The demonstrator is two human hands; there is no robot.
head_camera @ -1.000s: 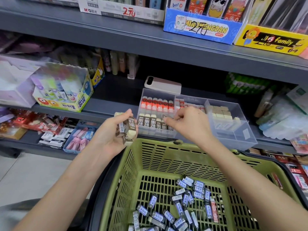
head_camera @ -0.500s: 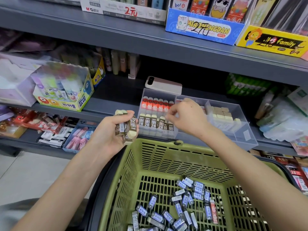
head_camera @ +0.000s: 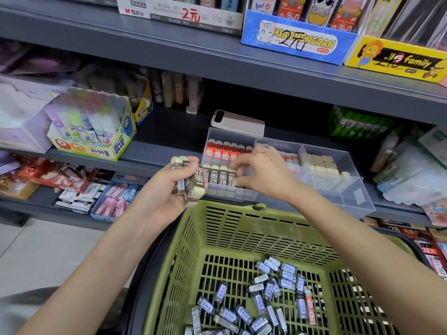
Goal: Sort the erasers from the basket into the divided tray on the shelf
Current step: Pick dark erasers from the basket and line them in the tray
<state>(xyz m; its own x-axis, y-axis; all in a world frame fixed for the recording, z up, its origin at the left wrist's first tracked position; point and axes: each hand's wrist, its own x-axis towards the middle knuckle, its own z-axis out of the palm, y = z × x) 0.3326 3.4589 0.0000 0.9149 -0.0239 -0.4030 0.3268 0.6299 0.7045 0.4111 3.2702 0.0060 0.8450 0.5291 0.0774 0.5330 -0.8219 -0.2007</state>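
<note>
bright even light | soft shadows | edges bowed, left side blurred

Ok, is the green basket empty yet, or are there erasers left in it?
Not empty: the green basket holds a loose scatter of blue-sleeved erasers across its floor.

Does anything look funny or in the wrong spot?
Yes. One red-sleeved eraser lies among the blue-sleeved ones in the green basket. What looks like a phone also lies on the shelf behind the divided tray.
</note>
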